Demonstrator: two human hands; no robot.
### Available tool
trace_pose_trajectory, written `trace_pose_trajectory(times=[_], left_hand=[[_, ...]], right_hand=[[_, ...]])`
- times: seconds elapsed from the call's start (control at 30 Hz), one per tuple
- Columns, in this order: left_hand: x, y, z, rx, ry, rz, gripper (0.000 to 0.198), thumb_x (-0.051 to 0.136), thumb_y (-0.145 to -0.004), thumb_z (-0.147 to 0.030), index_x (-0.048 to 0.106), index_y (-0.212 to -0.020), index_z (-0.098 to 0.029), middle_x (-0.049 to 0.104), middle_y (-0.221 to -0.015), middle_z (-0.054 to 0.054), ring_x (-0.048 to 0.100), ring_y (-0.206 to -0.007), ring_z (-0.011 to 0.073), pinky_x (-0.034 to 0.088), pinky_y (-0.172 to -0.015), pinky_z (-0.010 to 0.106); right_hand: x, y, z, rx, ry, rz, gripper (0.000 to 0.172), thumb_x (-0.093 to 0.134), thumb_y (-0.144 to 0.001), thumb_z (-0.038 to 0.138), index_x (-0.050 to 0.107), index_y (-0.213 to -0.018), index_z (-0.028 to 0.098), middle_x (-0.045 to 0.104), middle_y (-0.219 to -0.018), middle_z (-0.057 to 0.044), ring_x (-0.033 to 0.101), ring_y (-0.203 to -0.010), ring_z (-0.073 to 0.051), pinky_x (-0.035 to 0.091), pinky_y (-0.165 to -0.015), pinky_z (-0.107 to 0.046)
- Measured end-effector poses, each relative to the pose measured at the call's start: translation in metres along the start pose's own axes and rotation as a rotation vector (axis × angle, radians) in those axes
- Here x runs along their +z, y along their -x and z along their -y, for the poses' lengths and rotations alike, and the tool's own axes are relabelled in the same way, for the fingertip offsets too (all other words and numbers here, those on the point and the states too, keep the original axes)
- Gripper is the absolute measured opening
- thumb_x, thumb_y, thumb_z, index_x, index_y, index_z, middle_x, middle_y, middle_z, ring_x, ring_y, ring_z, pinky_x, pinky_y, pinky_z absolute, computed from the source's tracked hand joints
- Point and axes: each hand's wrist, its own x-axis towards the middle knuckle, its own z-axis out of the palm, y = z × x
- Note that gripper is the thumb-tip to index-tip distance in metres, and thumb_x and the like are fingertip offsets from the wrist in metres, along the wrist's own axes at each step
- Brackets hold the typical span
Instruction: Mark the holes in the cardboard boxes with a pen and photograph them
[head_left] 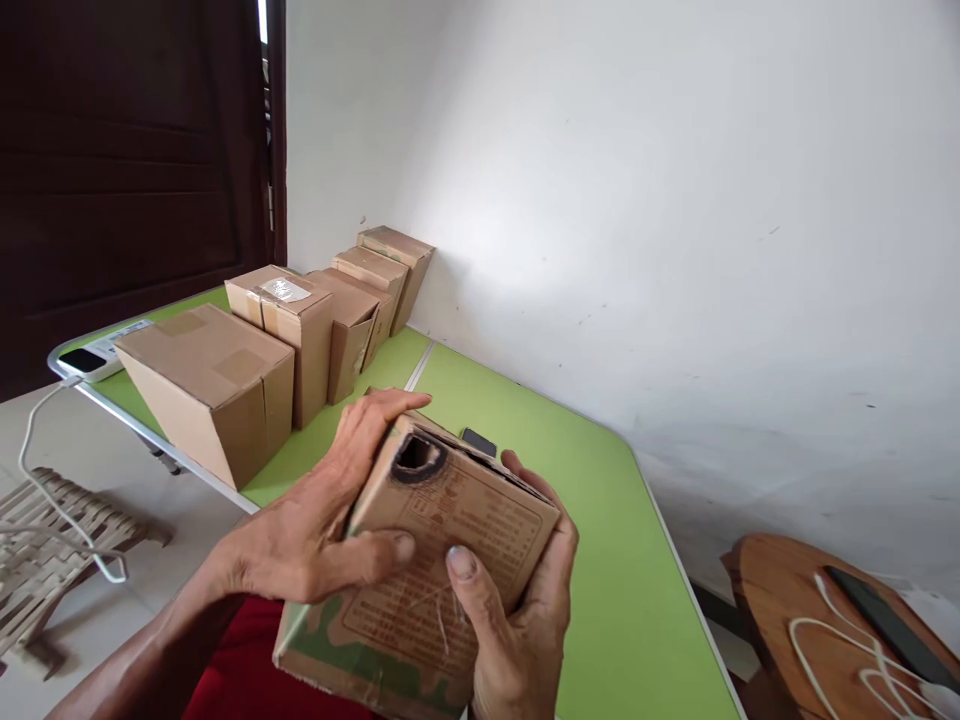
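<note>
Between my two hands is a brown cardboard box (420, 600) with green camouflage patches, red-brown print and a black-rimmed hole near its far left corner. My left hand (330, 530) grips its left side, thumb on the printed face and fingers over the far edge. On the right side, my right hand (525, 590) wraps round the box, its thumb pressed on the same face. The box tilts toward me above the table's near edge. A gap shows along its far edge; its underside is hidden.
Several cardboard boxes (206, 365) stand in a row on the left of the green table (600, 560). A dark phone-like object (480, 441) lies behind the held box. At left are a white power strip (97, 360) and a woven stool (52, 550); at right, a wooden stool (780, 580) with cables.
</note>
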Motion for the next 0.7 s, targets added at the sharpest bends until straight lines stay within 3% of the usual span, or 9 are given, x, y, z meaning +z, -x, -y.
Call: trace_pose_trajectory(times=[0.17,0.3,0.4,0.47,0.53,0.6,0.7], left_hand=[[0.016,-0.014,-0.008,0.041,-0.175,0.050,0.092,0.072,-0.086,-0.033,0.024,-0.164,-0.031,0.035,-0.161,0.011,0.026,-0.153,0.0406,0.019,-0.129,0.067],[0.017,-0.014,-0.008,-0.003,-0.125,0.055,0.093,0.074,-0.088,-0.038,0.023,-0.166,-0.037,0.032,-0.164,0.008,0.023,-0.154,0.0397,0.019,-0.129,0.067],[0.010,-0.010,-0.005,-0.030,-0.050,0.020,0.090,0.071,-0.090,-0.039,0.024,-0.167,-0.037,0.031,-0.164,0.008,0.028,-0.152,0.0394,0.026,-0.127,0.064],[0.004,-0.007,-0.002,-0.052,-0.018,-0.014,0.088,0.070,-0.091,-0.039,0.025,-0.166,-0.037,0.031,-0.164,0.007,0.030,-0.151,0.0399,0.028,-0.127,0.063],[0.000,-0.006,-0.001,-0.076,0.000,-0.044,0.085,0.069,-0.091,-0.038,0.027,-0.165,-0.037,0.035,-0.162,0.006,0.034,-0.149,0.0403,0.030,-0.126,0.062],[-0.002,-0.005,-0.001,-0.096,0.015,-0.058,0.082,0.068,-0.091,-0.038,0.028,-0.163,-0.037,0.039,-0.158,0.007,0.040,-0.144,0.0398,0.034,-0.123,0.061],[-0.001,-0.007,-0.004,-0.104,0.028,-0.062,0.079,0.067,-0.092,-0.038,0.030,-0.162,-0.035,0.042,-0.155,0.008,0.043,-0.141,0.0388,0.037,-0.121,0.060]], right_hand=[[-0.027,0.000,-0.019,0.026,-0.086,-0.014,0.082,0.076,-0.086,0.051,0.041,-0.155,0.026,0.051,-0.157,-0.017,0.058,-0.135,-0.038,0.050,-0.107,-0.052],[-0.056,-0.010,-0.047,0.022,-0.156,-0.088,0.071,0.056,-0.095,0.067,0.044,-0.153,0.027,0.050,-0.158,-0.016,0.054,-0.140,-0.037,0.051,-0.102,-0.052],[-0.089,-0.028,-0.080,0.023,0.262,-0.249,0.077,0.058,-0.089,0.075,0.053,-0.144,0.022,0.059,-0.147,-0.017,0.059,-0.130,-0.036,0.051,-0.095,-0.048],[-0.109,-0.042,-0.104,0.055,0.639,-0.305,0.083,0.067,-0.074,0.081,0.064,-0.125,0.016,0.067,-0.125,-0.020,0.064,-0.108,-0.037,0.050,-0.085,-0.049],[-0.123,-0.053,-0.119,0.085,0.825,-0.307,0.082,0.064,-0.067,0.087,0.067,-0.105,0.015,0.069,-0.106,-0.018,0.063,-0.088,-0.035,0.049,-0.078,-0.050],[-0.123,-0.057,-0.117,0.138,0.806,-0.297,0.079,0.062,-0.066,0.088,0.068,-0.098,0.016,0.069,-0.097,-0.016,0.063,-0.082,-0.033,0.048,-0.078,-0.050],[-0.100,-0.048,-0.076,0.219,0.562,-0.273,0.074,0.069,-0.069,0.085,0.071,-0.101,0.017,0.073,-0.098,-0.013,0.066,-0.088,-0.034,0.049,-0.080,-0.047]])
